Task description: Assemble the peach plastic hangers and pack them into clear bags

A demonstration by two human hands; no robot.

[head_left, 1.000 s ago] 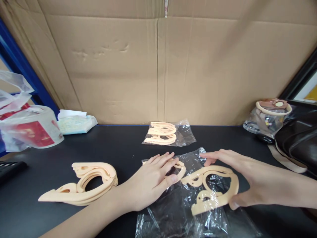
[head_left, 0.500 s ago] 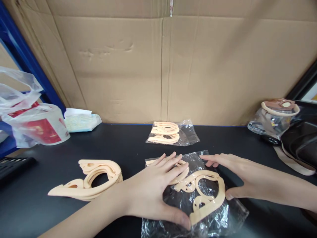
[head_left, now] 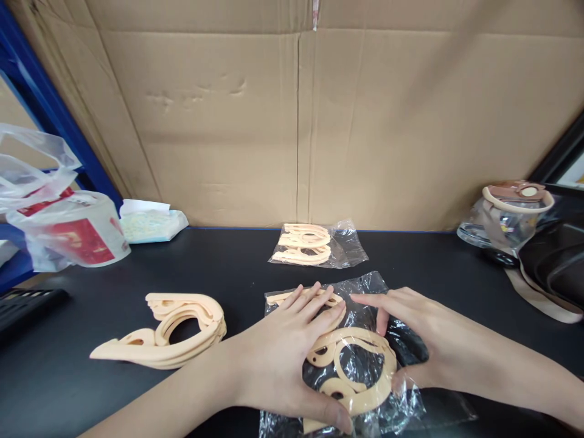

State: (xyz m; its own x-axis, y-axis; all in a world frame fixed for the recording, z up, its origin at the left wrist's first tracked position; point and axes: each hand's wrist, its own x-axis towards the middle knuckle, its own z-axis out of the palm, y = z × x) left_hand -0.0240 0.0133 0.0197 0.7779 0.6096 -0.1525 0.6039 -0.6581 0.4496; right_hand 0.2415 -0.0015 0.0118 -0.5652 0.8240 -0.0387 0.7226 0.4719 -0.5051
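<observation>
My left hand (head_left: 283, 359) lies flat with fingers spread on a clear plastic bag (head_left: 362, 291), partly covering it. Inside the bag are cream folding hangers (head_left: 387, 371), one stretched along the front and another partly under my left fingers. My right hand (head_left: 415, 334) arches over the bag's right side, thumb and index finger wide apart. Its thumb touches the front hanger's right edge through the crinkled plastic; its other fingertips are partly hidden. To the left of my left wrist, a stack of cream folding hangers (head_left: 201, 340) rests unbagged on the black table (head_left: 137, 274).
Further back lies another bag of folding hangers (head_left: 303, 246), before a cardboard wall (head_left: 219, 121). A tissue pack (head_left: 155, 225), a tub in a plastic bag (head_left: 77, 237) and a black keyboard (head_left: 31, 310) sit left. A clear cup (head_left: 511, 222) and black bag (head_left: 556, 261) stand right.
My right hand has moved left, and the front hanger has shifted left within the bag toward my left hand. The bag's right side is more crumpled. My left hand has barely moved.
</observation>
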